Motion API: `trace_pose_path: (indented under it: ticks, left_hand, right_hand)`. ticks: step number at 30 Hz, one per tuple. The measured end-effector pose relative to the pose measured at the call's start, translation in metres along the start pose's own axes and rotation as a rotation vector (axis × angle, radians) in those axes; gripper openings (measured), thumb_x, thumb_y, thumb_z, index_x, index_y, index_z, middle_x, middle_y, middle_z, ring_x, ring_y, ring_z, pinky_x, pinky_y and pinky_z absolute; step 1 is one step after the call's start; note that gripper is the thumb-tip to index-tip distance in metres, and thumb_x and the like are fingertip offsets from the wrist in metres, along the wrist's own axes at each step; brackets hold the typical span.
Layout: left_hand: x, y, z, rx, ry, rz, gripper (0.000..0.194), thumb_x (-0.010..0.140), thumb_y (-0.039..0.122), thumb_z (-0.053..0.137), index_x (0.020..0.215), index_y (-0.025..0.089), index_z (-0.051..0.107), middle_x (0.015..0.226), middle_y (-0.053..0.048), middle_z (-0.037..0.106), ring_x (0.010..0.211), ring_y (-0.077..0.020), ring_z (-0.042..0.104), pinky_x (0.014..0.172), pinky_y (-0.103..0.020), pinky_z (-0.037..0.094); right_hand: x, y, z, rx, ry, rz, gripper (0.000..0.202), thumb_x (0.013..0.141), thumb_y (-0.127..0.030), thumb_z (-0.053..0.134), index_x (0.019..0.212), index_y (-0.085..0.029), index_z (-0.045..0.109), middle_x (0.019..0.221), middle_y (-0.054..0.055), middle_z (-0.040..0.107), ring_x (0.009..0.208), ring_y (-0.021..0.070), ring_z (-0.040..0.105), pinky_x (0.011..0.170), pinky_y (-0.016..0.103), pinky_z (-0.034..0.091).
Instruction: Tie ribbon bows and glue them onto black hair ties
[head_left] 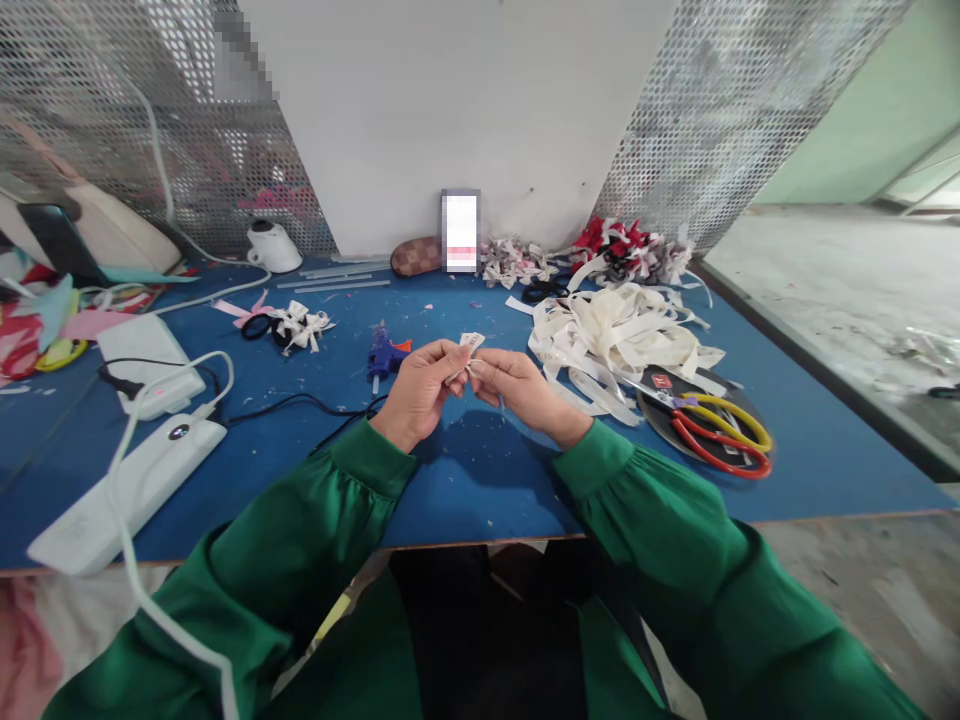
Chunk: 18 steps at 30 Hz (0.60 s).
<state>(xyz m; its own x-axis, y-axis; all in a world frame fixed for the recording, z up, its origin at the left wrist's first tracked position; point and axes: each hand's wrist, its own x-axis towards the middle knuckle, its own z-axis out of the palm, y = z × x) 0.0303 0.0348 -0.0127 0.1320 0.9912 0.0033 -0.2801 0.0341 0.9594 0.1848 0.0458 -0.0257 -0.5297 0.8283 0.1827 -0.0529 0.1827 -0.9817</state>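
My left hand (429, 388) and my right hand (517, 388) meet above the middle of the blue table. Between them is a short cream ribbon (471, 342) with small printing on it, pinched in the fingers of both hands. Part of the ribbon is hidden behind the fingertips, so I cannot tell whether it is knotted or folded. Just left of my left hand lies a blue glue gun (384, 357) with an orange part. To the right of my right hand spreads a heap of cream ribbon strips (615, 330).
Scissors (724, 430) with red and yellow handles rest on a dark round pad at the right. White power strips (135, 490) and cables occupy the left. Finished bows (300, 325) lie left of the glue gun. A phone (460, 230) stands against the white board at the back.
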Motion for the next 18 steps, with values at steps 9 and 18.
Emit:
trace_pose_path:
  ticks: [9, 18]
  left_hand:
    - [-0.002, 0.005, 0.002, 0.183, 0.143, 0.078, 0.033, 0.063, 0.042, 0.086, 0.076, 0.016, 0.07, 0.055, 0.003, 0.058, 0.05, -0.009, 0.05, 0.054, -0.023, 0.041]
    - [-0.005, 0.005, 0.002, 0.366, 0.166, 0.122, 0.032, 0.069, 0.045, 0.083, 0.074, 0.016, 0.071, 0.057, 0.002, 0.059, 0.049, -0.0084, 0.047, 0.049, -0.022, 0.036]
  right_hand:
    - [0.0, 0.011, 0.0, -0.206, 0.188, -0.061, 0.037, 0.092, -0.054, 0.054, 0.078, -0.02, 0.059, 0.064, -0.003, 0.053, 0.057, 0.0111, 0.047, 0.058, 0.025, 0.039]
    - [0.0, -0.003, -0.001, -0.074, 0.432, -0.116, 0.03, 0.082, -0.048, 0.067, 0.079, -0.019, 0.061, 0.069, -0.002, 0.057, 0.066, 0.0122, 0.047, 0.062, 0.026, 0.039]
